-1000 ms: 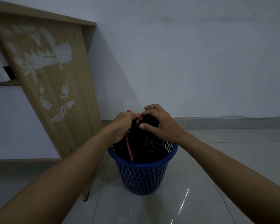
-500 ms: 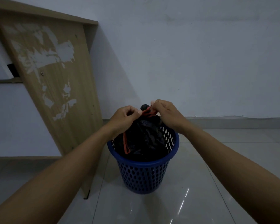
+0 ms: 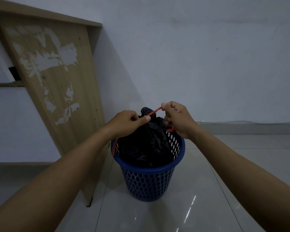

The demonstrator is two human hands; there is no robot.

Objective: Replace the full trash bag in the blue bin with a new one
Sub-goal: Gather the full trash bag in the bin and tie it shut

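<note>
While the thumb and forefinger of the right hand [image 3: 177, 118] pinch one end of a red drawstring [image 3: 155, 111], the left hand [image 3: 127, 123] pinches the other end between thumb and curled fingers, and the short red span runs taut between the two hands, sloping up toward the right. Both hands are closed on the string above the gathered neck of a black trash bag [image 3: 147, 144], whose bunched top pokes up just behind the string. More red string shows below the right hand, at the far rim of the bin, and another length hangs down from under the left wrist over the bin's left rim. The bag sits inside a blue perforated bin [image 3: 149, 181], filling it and rising above the rim at the back. The bin stands upright on pale glossy floor tiles [image 3: 216, 198], near a white wall [image 3: 191, 64]. Just to its left stands the wooden side panel of a desk [image 3: 57, 97], its surface patched with torn white residue. Both bare forearms reach in from the lower corners, meeting over the bin.
</note>
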